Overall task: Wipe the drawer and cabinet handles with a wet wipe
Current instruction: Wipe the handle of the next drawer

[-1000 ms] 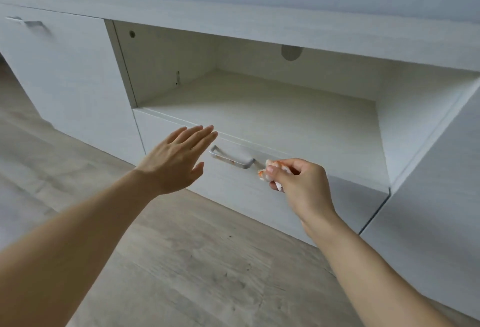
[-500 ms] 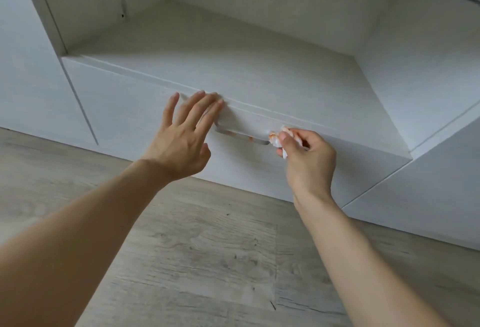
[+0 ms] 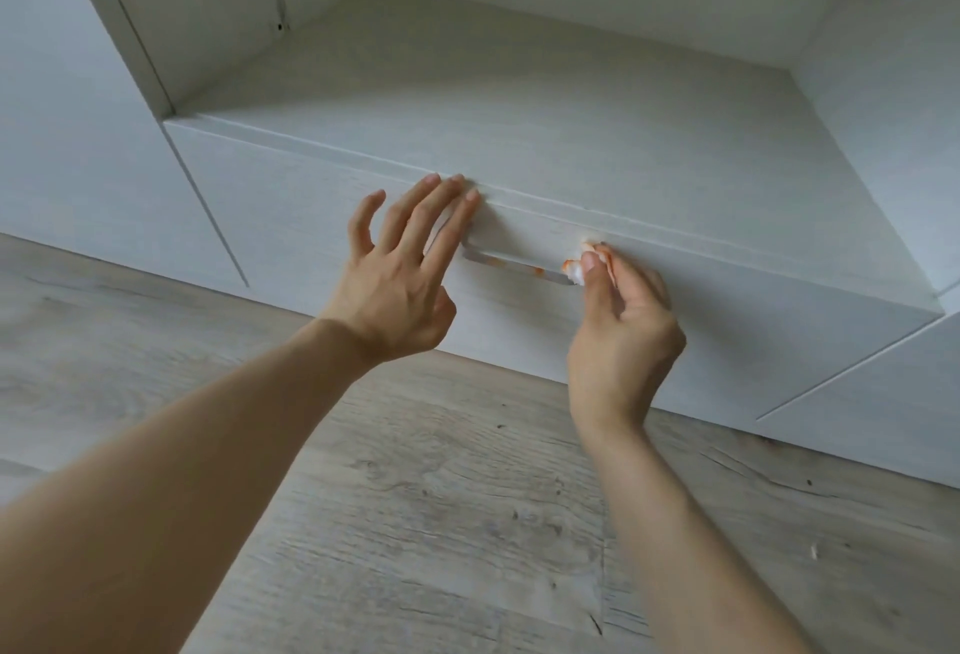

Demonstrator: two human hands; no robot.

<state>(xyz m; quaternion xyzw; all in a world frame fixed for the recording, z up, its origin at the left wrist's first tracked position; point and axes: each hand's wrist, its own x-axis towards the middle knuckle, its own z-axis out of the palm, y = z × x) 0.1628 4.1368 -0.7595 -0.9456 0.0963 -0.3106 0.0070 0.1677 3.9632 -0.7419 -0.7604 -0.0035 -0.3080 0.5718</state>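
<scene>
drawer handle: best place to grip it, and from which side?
Grip the drawer handle at the bare middle of its bar, probably from below, fingers hooking up behind. It is a slim horizontal bar standing off the drawer front; the left hand covers one end, the right hand with the wipe the other.

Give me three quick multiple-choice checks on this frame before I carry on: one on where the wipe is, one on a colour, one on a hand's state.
1. Where is the crumpled white wet wipe?
A. at the right end of the slim metal drawer handle
B. on the pale wood-look floor
C. inside the open white shelf recess

2. What colour are the smears on the handle?
A. blue
B. orange
C. black

3. How is the left hand?
A. gripping the handle
B. closed in a fist
C. open, fingers straight against the white drawer front

Answers: 1 A, the right hand pinches it there; 2 B, orange marks show along the bar; 3 C, fingertips touch the drawer's top edge.
</scene>
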